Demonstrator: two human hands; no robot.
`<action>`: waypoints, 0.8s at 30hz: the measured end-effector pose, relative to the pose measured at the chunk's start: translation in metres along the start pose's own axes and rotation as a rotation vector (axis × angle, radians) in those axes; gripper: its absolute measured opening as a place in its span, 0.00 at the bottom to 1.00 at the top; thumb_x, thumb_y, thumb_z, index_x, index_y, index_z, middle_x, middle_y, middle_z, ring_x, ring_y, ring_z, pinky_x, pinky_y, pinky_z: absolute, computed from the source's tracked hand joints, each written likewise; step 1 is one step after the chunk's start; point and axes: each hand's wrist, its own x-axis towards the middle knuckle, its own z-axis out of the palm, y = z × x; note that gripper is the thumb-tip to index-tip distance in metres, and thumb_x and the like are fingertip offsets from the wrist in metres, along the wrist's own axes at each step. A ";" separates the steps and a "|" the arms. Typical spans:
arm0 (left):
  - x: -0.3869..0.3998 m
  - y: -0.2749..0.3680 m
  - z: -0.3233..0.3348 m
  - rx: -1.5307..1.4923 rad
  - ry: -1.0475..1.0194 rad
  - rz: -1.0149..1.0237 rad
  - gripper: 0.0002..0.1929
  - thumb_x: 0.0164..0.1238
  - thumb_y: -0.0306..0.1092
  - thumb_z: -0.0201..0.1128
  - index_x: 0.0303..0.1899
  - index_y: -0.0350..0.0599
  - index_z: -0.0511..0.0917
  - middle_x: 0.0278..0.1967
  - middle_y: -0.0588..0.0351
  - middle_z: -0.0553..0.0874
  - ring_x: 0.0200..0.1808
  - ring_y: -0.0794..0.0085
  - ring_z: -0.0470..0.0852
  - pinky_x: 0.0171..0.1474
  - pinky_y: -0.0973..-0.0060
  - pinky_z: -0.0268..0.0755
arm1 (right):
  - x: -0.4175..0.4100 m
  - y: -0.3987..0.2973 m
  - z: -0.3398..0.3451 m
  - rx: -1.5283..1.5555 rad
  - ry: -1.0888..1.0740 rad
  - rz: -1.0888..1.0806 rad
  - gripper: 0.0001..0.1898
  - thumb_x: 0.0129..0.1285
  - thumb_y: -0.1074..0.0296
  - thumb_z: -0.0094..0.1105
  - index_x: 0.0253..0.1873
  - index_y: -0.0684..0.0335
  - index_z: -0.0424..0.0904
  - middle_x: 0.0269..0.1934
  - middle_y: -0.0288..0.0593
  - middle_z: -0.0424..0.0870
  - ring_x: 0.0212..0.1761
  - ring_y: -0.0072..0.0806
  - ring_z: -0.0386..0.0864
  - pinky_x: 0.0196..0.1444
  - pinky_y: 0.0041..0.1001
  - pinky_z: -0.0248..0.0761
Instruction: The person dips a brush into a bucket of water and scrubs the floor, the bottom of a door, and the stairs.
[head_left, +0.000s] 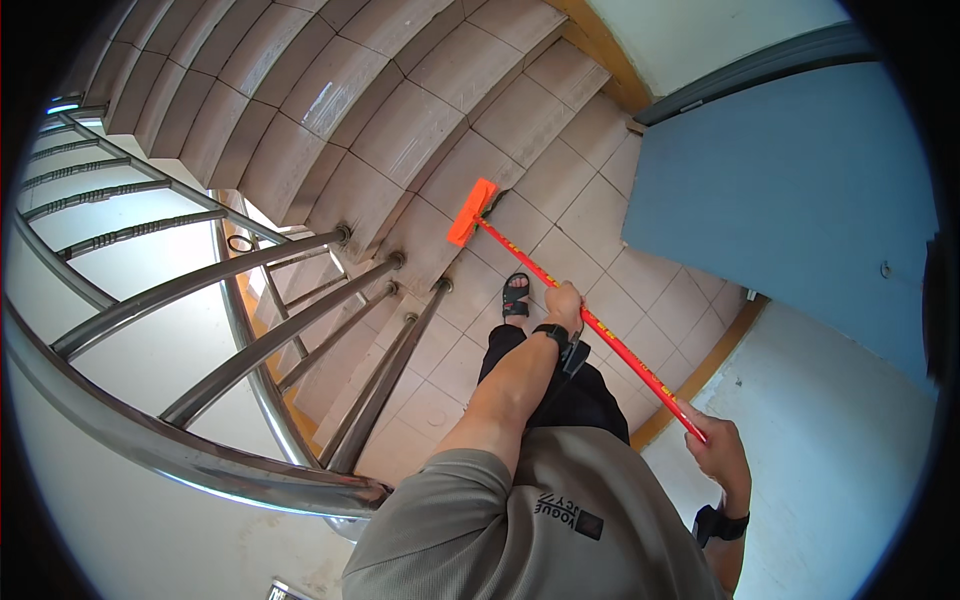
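A broom with a red handle (637, 360) slants across the view in front of me. My left hand (564, 306) grips it partway along, and my right hand (716, 444) is closed around its upper end. The orange broom head (473, 212) is down by the edge of the lowest stair tread (480, 161). Dark bristles show along one side of the head, mostly hidden beneath it. A foot in a black sandal (516, 295) stands on the tiled floor just below the broom head.
Tiled stairs (330, 112) rise at the upper left. A stainless steel railing (225, 465) with posts curves along my left side. To the right a blue door (772, 202) stands over the floor tiles (577, 217), beside a white wall (810, 427) with a tan skirting (701, 397).
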 end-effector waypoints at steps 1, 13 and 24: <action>0.003 0.005 -0.017 0.050 -0.024 -0.045 0.09 0.70 0.31 0.53 0.43 0.33 0.68 0.23 0.48 0.76 0.19 0.62 0.77 0.20 0.64 0.68 | 0.005 -0.003 0.002 0.035 -0.020 -0.015 0.29 0.60 0.78 0.56 0.68 0.52 0.77 0.29 0.56 0.81 0.28 0.43 0.79 0.37 0.32 0.73; 0.012 0.006 -0.072 0.015 0.098 -0.071 0.06 0.69 0.31 0.51 0.34 0.39 0.71 0.20 0.49 0.75 0.16 0.60 0.74 0.18 0.63 0.67 | 0.016 -0.020 0.021 -0.008 -0.033 -0.103 0.28 0.61 0.76 0.56 0.67 0.49 0.77 0.33 0.55 0.83 0.34 0.50 0.81 0.41 0.40 0.76; 0.020 0.030 -0.031 0.083 -0.031 0.050 0.08 0.71 0.31 0.54 0.41 0.35 0.73 0.26 0.49 0.78 0.20 0.61 0.78 0.23 0.63 0.71 | 0.007 -0.024 0.021 0.184 -0.003 -0.057 0.29 0.60 0.77 0.55 0.68 0.52 0.75 0.31 0.60 0.81 0.29 0.48 0.79 0.37 0.36 0.73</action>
